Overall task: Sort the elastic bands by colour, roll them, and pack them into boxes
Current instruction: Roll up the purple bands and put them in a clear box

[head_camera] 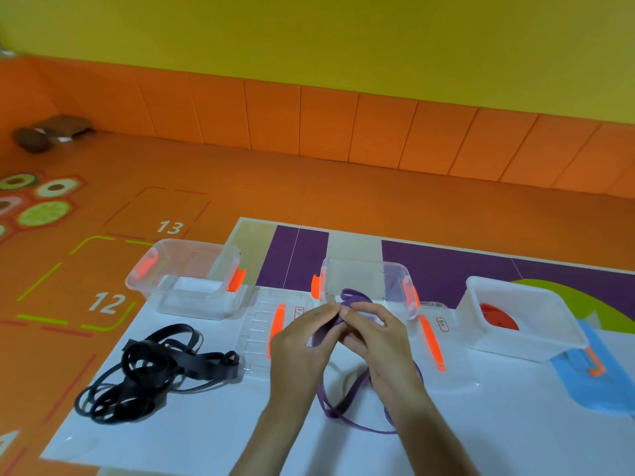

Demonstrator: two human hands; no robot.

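Left hand (pixel 302 341) and right hand (pixel 378 338) pinch purple band (pixel 324 333), fingers curled: likely starting the roll. Open middle box (pixel 395 280) waits just behind.

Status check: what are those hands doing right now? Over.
Left hand and right hand both pinch the purple band, near the middle box. Black bands heaped left, unpacked. Red bands in right box. Nothing blocking.

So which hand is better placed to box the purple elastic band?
Probably right: both hands pinch the purple elastic band, but the right hand sits nearer the middle clear plastic box.
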